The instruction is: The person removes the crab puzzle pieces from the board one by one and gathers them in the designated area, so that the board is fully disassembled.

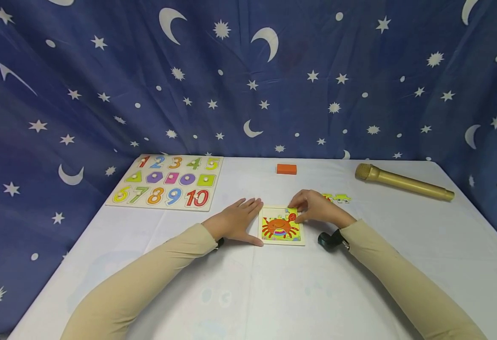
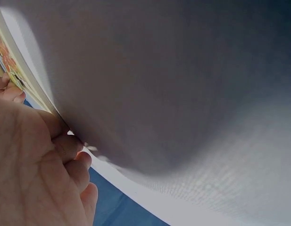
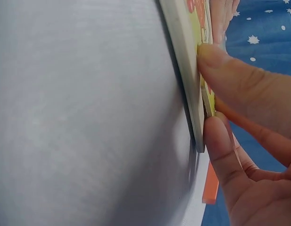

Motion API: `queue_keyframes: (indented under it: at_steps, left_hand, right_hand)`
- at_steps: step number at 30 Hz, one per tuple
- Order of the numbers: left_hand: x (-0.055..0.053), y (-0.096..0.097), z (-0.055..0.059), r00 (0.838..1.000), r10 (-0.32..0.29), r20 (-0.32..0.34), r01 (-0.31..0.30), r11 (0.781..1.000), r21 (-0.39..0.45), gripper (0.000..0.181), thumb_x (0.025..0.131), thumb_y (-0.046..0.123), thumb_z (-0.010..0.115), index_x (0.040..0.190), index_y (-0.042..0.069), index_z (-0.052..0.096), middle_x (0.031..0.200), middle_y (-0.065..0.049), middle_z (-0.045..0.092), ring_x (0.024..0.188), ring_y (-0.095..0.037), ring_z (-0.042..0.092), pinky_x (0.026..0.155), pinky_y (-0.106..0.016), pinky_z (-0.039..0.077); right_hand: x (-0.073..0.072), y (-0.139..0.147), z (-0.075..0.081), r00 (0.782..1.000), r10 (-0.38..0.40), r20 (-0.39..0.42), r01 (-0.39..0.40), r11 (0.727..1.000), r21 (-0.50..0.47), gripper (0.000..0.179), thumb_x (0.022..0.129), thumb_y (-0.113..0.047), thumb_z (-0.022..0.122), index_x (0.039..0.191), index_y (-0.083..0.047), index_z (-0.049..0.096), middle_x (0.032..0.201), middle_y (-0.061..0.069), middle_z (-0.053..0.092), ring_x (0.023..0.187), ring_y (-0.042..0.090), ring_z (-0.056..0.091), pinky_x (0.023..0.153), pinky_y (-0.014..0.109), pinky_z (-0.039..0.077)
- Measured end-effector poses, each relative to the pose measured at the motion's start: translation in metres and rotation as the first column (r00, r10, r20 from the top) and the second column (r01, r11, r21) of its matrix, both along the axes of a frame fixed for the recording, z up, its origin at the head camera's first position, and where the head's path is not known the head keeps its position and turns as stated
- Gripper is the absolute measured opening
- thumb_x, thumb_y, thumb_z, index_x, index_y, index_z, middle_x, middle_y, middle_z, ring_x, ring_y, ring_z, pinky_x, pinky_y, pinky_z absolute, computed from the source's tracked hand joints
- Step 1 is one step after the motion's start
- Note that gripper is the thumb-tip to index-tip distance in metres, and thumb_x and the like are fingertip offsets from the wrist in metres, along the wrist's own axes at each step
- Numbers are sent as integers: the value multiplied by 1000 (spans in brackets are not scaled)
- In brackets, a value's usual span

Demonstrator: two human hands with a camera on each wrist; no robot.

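Observation:
A square puzzle board (image 1: 281,243) with a red crab picture (image 1: 277,228) lies on the white table between the hands. My left hand (image 1: 241,221) rests at its left edge, fingers stretched out and thumb near the lower left corner. Over the upper right corner, my right hand (image 1: 314,208) pinches a puzzle piece (image 3: 209,100) between thumb and fingers. In the right wrist view the piece stands slightly tilted against the board's rim. Most of it is covered by the fingers. The left wrist view shows the left fingers (image 2: 67,146) along the board's side.
Yellow-green puzzle pieces (image 1: 341,198) lie just beyond the right hand, partly hidden by it. An orange block (image 1: 287,169) sits at the back. A gold microphone (image 1: 406,182) lies at the back right, a number and shape board (image 1: 206,207) at the back left. A starry blue curtain (image 1: 231,94) hangs behind.

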State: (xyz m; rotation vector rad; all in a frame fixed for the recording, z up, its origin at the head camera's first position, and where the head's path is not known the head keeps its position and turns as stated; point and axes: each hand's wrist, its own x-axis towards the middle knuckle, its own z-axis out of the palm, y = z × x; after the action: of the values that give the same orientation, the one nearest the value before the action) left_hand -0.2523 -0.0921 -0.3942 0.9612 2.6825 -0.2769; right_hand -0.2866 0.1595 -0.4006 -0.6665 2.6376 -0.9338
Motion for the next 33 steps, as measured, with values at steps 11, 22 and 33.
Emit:
queue_keyframes:
  at_steps: [11,22,33]
  left_hand:
    - [-2,0,-4,1000,7,0,-7,1000,-10,111,75,81,44,152,9,10,160,-5,11,148,-19,10,122,-37,9]
    - [-1,0,-3,1000,7,3,-7,1000,-4,111,75,81,45,152,9,10,160,-6,11,148,-20,10,121,-38,9]
    - [-1,0,-4,1000,12,4,-12,1000,3,111,74,81,45,152,10,10,160,-5,11,148,-19,10,122,-38,9]
  right_hand:
    - [-1,0,4,1000,18,4,-18,999,42,33,72,-2,79,104,-3,72,102,11,65,85,15,60,82,31,56]
    - [-2,1,5,1000,29,1,-29,998,61,35,72,-3,79,105,-3,71,98,9,68,79,14,57,75,25,55]
    - [-2,2,5,993,119,-2,-119,991,68,34,75,-3,76,109,-4,68,91,8,61,78,15,51,70,22,48]
